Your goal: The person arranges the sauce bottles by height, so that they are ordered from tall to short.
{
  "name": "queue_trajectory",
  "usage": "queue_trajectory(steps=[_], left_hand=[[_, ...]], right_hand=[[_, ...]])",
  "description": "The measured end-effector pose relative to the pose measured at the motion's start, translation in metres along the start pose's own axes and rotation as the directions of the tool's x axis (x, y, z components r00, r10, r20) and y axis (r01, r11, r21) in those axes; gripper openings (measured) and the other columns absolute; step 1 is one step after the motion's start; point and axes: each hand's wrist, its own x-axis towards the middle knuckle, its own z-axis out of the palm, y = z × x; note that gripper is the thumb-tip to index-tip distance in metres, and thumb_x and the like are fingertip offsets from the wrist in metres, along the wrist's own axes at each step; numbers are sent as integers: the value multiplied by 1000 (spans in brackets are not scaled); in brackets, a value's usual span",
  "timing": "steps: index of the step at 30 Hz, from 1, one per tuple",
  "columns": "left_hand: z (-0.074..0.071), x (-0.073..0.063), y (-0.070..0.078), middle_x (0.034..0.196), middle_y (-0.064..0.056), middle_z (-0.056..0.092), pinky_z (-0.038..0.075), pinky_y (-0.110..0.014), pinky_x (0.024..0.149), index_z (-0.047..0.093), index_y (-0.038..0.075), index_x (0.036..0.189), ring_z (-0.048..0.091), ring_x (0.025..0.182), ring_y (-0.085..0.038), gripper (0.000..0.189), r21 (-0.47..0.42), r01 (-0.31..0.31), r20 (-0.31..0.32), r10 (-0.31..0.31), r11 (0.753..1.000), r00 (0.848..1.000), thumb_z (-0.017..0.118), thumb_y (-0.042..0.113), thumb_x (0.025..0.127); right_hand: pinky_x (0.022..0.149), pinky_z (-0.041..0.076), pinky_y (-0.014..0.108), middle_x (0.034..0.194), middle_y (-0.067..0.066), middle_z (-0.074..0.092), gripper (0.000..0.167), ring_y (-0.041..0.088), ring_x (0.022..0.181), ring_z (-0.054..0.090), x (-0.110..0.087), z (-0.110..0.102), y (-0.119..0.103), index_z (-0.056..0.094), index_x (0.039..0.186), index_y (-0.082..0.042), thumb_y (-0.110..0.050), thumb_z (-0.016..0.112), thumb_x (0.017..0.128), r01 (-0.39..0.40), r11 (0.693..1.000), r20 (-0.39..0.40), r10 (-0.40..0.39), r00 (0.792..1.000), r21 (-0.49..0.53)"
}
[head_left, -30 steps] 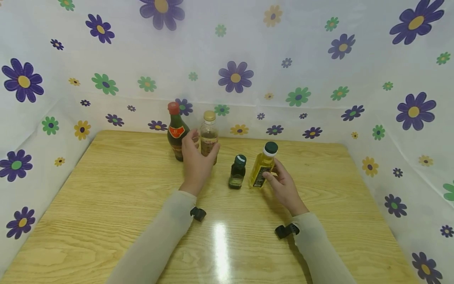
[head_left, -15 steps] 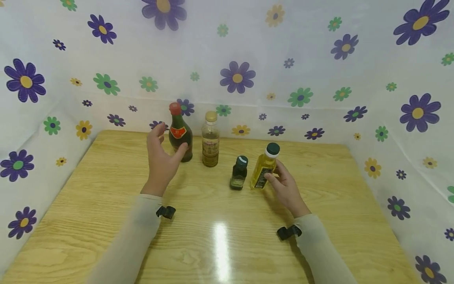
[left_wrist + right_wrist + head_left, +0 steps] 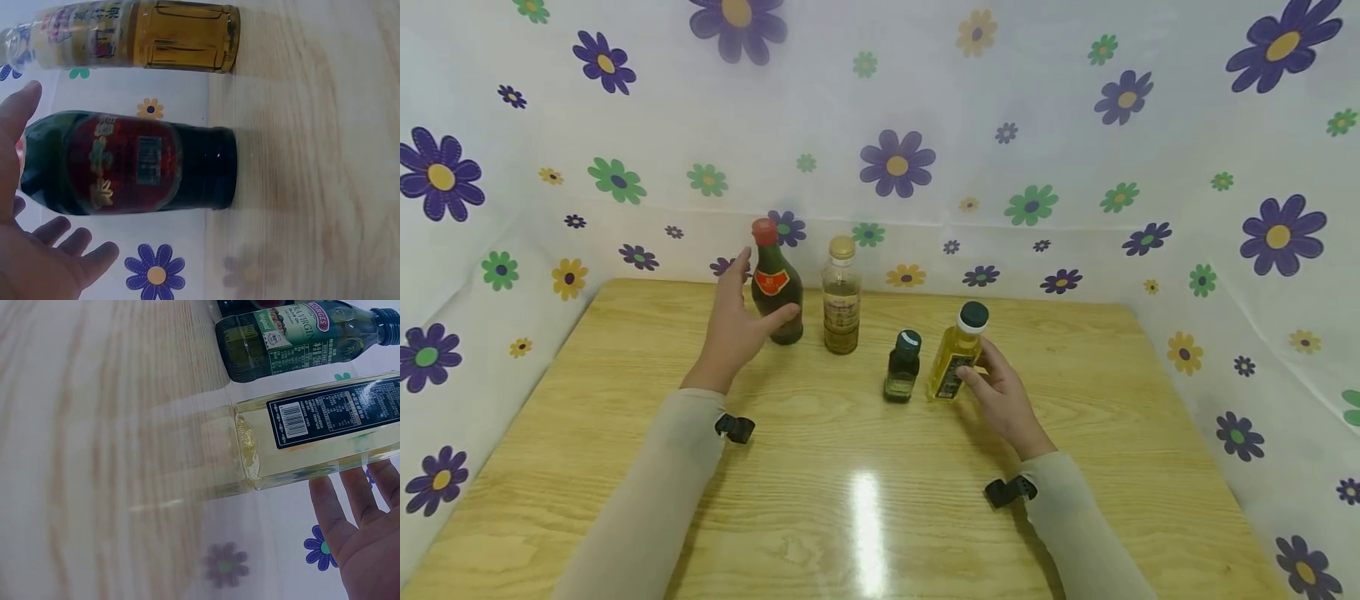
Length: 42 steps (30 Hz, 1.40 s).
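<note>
In the head view my left hand [image 3: 730, 333] is spread at the left side of a dark green glass bottle [image 3: 779, 292] with a red cap. The left wrist view shows that bottle's red label [image 3: 125, 162] between the thumb on one side and the fingers on the other, with gaps. My right hand [image 3: 1003, 404] holds a clear square bottle of yellow oil [image 3: 949, 362] with a dark green cap, thumb at its front label, fingers at the far side. The right wrist view shows fingertips [image 3: 322, 487] against the bottle's side; the thumb is hidden there.
A gold-capped bottle of amber oil [image 3: 841, 312] stands right of the red-capped bottle. Nearer the front is a small dark olive oil bottle [image 3: 902, 371], close beside the yellow oil. The wooden table [image 3: 820, 500] meets a flower-printed white cloth [image 3: 1045, 167] at the back and sides.
My left hand has let go of the gold-capped bottle, moved left and come alongside the red-capped bottle. The right hand and its yellow oil bottle have stayed put.
</note>
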Motion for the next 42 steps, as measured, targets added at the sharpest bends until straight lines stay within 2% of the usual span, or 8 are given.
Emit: queue_trajectory(steps=[3,6,10,15,25,31,37,42], left_hand=[[5,3,-1,165,-12,31,28,-61,122,15,23,167,31,152,-33,107,5,19,15,-19,1000,1000,84,40,87],[12,7,-3,157,-11,42,33,-59,120,23,21,165,41,145,-31,100,-20,12,-15,-12,1000,1000,84,39,88],[17,8,-4,148,-12,48,40,-56,115,32,17,160,49,136,-31,88,-38,27,-53,-29,999,998,82,36,90],[20,10,-4,145,-12,50,42,-55,114,36,13,156,49,135,-30,81,-30,41,-72,-43,999,997,80,35,92],[15,9,-5,149,-12,48,39,-57,117,34,13,158,46,139,-31,81,-20,43,-32,-43,999,999,79,34,93],[15,6,-11,149,-12,49,41,-56,116,35,13,158,47,139,-31,83,-42,44,-20,-45,998,999,80,36,92],[10,3,-12,151,-13,48,41,-57,116,33,17,160,46,141,-32,87,-34,73,-17,-74,997,997,80,40,91],[10,3,-11,150,-11,50,41,-57,115,36,17,160,46,141,-31,86,-59,68,8,-68,996,998,82,40,90]], right_hand=[[111,45,58,150,15,52,55,32,132,52,0,0,-1,39,160,-16,-16,56,108,1,1000,3,-1,1000,-1],[110,46,57,150,15,52,55,31,132,53,0,0,0,39,160,-16,-17,56,108,-1,1000,4,1,1000,-2],[110,46,56,150,14,53,55,29,131,53,0,0,0,39,160,-16,-16,57,107,0,1000,5,0,1000,5],[110,46,53,150,14,52,57,27,130,52,0,-1,-2,37,161,-15,-12,56,107,4,1000,5,-4,1000,9],[109,48,50,149,15,53,56,29,130,53,1,-1,-4,39,160,-15,-16,57,107,9,1000,-2,-9,1000,-7],[108,49,41,149,14,53,56,27,129,54,0,1,-1,40,159,-15,-16,58,107,2,1000,-4,-2,1000,-3],[111,46,53,149,14,53,55,31,132,53,1,2,0,40,159,-15,-17,58,107,1,1000,9,-1,1000,10],[112,43,59,150,15,52,54,32,133,52,2,1,-1,40,159,-15,-16,57,107,-8,1000,7,8,1000,2]])
